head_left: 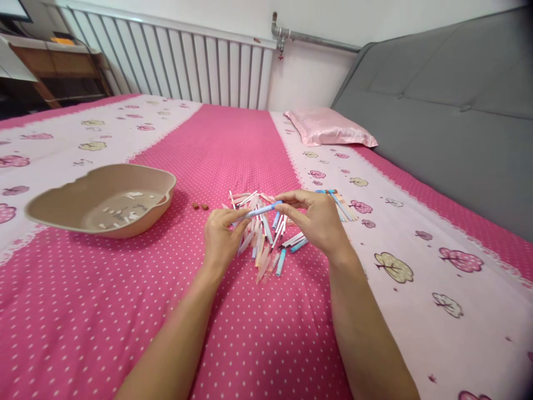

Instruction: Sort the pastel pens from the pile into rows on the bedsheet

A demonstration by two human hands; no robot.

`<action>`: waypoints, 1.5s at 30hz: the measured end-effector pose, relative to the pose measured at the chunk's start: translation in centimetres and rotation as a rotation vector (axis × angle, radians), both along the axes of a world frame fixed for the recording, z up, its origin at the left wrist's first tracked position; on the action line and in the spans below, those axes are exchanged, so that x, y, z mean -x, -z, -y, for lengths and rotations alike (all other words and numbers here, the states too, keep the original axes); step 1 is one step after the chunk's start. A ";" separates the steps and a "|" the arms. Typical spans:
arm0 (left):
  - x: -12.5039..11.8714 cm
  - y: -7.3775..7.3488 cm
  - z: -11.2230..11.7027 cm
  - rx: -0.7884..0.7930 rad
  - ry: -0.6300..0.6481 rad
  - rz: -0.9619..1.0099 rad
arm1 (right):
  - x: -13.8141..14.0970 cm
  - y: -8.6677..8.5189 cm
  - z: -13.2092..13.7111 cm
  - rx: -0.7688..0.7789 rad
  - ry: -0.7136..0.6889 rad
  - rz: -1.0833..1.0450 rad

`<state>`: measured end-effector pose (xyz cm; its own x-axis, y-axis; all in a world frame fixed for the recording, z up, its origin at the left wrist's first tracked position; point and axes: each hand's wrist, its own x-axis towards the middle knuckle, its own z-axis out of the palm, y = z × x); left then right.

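Observation:
A light-blue pen (263, 210) is held level between my two hands, above the bed. My left hand (222, 236) pinches its paler left end, and the fingers of my right hand (318, 218) close on the bluer right end. Under and around the hands lies a loose pile of pen parts (266, 228): clear and pinkish barrels, white refills with dark tips, and blue caps. A blue cap (281, 262) rests at the near edge of this pile. Beyond my right wrist, several pens (342, 206) lie side by side, partly hidden by the hand.
To the left stands a beige plastic basin (100, 186) with small white pieces in it. Two small brown pieces (200, 206) lie beside it on the pink bedspread (245, 139). A pink pillow (331, 129) lies by the grey headboard (449, 94); a white radiator (187, 58) lines the wall.

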<state>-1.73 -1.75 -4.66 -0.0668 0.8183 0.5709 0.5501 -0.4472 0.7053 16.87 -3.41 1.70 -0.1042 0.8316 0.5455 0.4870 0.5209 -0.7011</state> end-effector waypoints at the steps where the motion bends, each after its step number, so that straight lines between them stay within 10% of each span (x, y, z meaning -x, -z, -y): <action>1: 0.0 0.0 0.0 -0.006 0.010 0.007 | 0.0 0.0 0.0 0.010 -0.002 -0.012; 18: -0.8 -0.3 0.5 0.080 0.116 0.272 | 1.2 0.4 -0.1 0.019 0.058 -0.137; 32: -1.3 -0.9 1.0 0.240 0.170 0.525 | 4.8 3.8 -0.7 0.476 -0.090 0.107; 45: -0.9 -1.0 0.9 0.313 0.088 0.351 | 4.1 5.0 -1.6 0.470 0.014 0.003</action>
<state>-0.86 -2.63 -3.63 -0.1345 0.9585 0.2514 0.2242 -0.2177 0.9499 12.80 -1.84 -3.29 -0.0919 0.9897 0.1094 0.4939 0.1407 -0.8581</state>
